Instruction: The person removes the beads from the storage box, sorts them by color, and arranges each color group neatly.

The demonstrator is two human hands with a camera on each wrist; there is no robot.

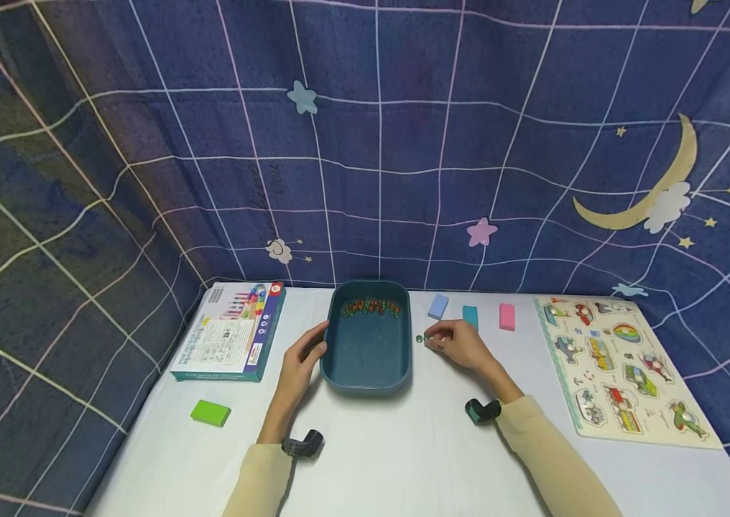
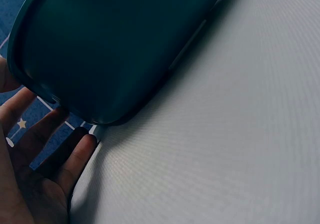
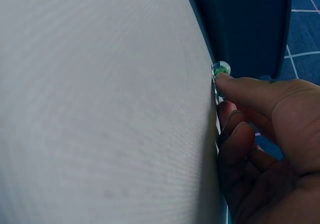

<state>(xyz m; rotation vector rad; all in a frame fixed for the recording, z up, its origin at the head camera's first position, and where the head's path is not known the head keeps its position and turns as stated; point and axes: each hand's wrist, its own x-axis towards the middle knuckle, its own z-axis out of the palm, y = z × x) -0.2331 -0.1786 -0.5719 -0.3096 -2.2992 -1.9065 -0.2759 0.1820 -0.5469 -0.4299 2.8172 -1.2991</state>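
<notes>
A dark teal tub (image 1: 368,359) stands on the white table, with a band of green and orange-brown marbles (image 1: 371,307) along its far end. My left hand (image 1: 298,368) touches the tub's left wall. Its fingers (image 2: 77,159) are spread and fairly straight in the left wrist view. To the right of the tub, my right hand (image 1: 458,343) is low over the table, thumb and fingers curled at a small marble mostly hidden by the fingertips. A clear marble with green inside (image 3: 221,68) shows just past the thumb tip. One loose marble (image 1: 419,339) lies between tub and hand.
Blue (image 1: 438,306), teal (image 1: 470,316) and pink blocks (image 1: 506,317) lie behind my right hand. A picture puzzle board (image 1: 626,373) is at the right. On the left are a boxed set (image 1: 229,334) and a green block (image 1: 210,413). A patterned curtain (image 1: 404,143) rises behind.
</notes>
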